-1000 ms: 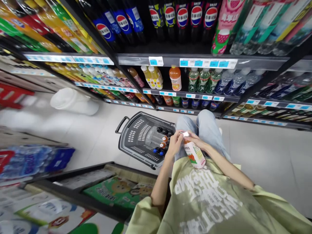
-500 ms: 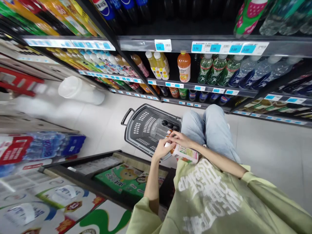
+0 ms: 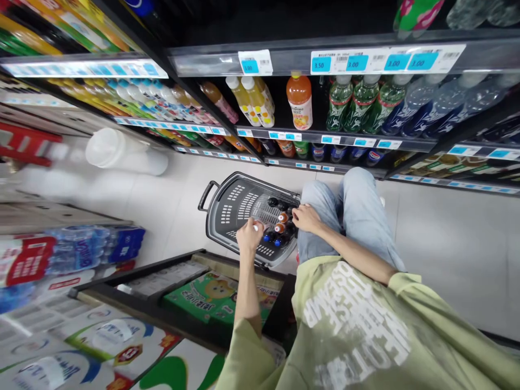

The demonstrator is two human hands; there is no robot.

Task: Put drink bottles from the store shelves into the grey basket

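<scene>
Left hand (image 3: pixel 249 235) over grey basket (image 3: pixel 227 203), right hand (image 3: pixel 305 218) by bottles (image 3: pixel 279 227) inside, drink shelves (image 3: pixel 309 136) ahead

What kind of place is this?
Most likely a supermarket drinks aisle: shelves of bottled drinks, blue price tags on the shelf edges, and a grey shopping basket on the floor.

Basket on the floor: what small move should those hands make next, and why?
Probably draw the right hand back from the bottles: they stand caps up in the basket, its fingers right beside them, the left hand above the basket.
</scene>
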